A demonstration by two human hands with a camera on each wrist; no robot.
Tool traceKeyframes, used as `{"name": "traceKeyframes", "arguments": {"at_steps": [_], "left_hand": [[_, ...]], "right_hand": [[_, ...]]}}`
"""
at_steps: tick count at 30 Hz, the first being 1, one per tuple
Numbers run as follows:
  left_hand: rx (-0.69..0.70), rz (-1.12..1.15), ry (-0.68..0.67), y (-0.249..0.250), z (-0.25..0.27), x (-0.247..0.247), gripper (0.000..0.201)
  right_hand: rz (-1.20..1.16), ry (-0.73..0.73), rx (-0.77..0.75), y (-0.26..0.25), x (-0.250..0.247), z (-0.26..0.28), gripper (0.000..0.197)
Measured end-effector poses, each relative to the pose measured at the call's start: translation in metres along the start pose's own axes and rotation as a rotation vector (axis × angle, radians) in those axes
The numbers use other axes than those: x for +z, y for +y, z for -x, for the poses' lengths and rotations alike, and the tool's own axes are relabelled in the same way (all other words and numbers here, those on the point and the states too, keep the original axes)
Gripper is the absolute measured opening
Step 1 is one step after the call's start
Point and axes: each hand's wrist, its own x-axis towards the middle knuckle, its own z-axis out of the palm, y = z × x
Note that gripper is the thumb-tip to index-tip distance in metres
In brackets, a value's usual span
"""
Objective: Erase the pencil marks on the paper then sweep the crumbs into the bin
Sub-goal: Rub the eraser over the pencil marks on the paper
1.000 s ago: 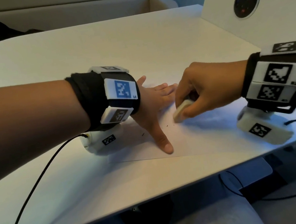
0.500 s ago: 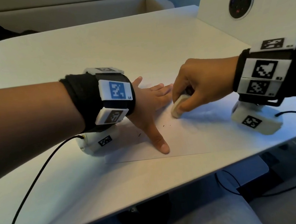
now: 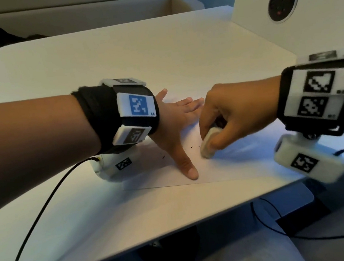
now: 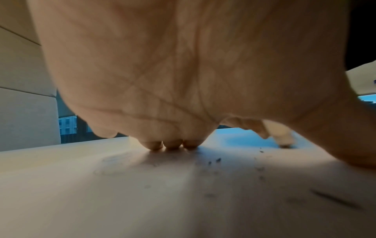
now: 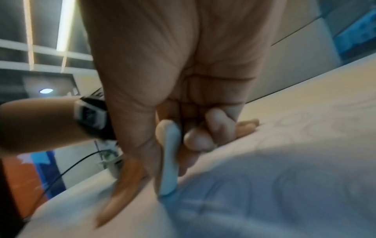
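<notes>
Erasing underway. R hand [image 3: 236,111] grip pinches white eraser [image 3: 208,145], tip on paper [image 3: 247,164] near desk [image 3: 92,64] front edge. L hand [image 3: 177,125] flat, fingers spread, pinning sheet. Faint pencil loops [image 4: 114,165] remain; crumbs [image 4: 213,161] scattered, unswept. Bin not in view.

White eraser [image 3: 208,147] – tilted (on paper [image 3: 247,164])

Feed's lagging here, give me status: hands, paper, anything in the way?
Left hand flat on paper. Right hand pinching eraser against it. Crumbs scattered; nothing blocking.
</notes>
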Motion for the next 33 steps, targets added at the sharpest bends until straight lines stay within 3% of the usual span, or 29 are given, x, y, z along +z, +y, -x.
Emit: {"name": "traceKeyframes", "arguments": {"at_steps": [4, 9, 14, 18, 21, 25, 29, 33], "left_hand": [[0.000, -0.031, 0.010, 0.003, 0.002, -0.001, 0.136], [0.014, 0.005, 0.008, 0.002, 0.001, -0.001, 0.131], [0.013, -0.011, 0.021, 0.002, 0.000, 0.000, 0.137], [0.018, 0.001, 0.013, 0.001, -0.001, 0.000, 0.133], [0.009, -0.007, 0.009, 0.002, 0.000, -0.001, 0.139], [-0.003, 0.055, 0.015, -0.001, 0.008, -0.008, 0.142], [-0.082, 0.022, 0.076, -0.017, 0.017, -0.026, 0.136], [-0.107, -0.010, 0.044, -0.024, 0.016, -0.025, 0.137]], "right_hand": [[0.091, 0.169, 0.052, 0.014, -0.009, -0.009, 0.023], [0.021, 0.081, -0.037, -0.002, 0.005, -0.002, 0.022], [0.072, 0.197, 0.033, 0.011, -0.004, -0.008, 0.023], [0.023, 0.107, -0.035, -0.003, 0.009, 0.001, 0.021], [0.056, 0.162, 0.053, 0.008, -0.003, -0.001, 0.025], [-0.066, 0.250, 0.185, 0.020, -0.031, 0.006, 0.020], [-0.051, 0.304, 0.185, 0.018, -0.039, 0.009, 0.025], [0.009, 0.313, 0.169, 0.014, -0.033, -0.003, 0.022]]}}
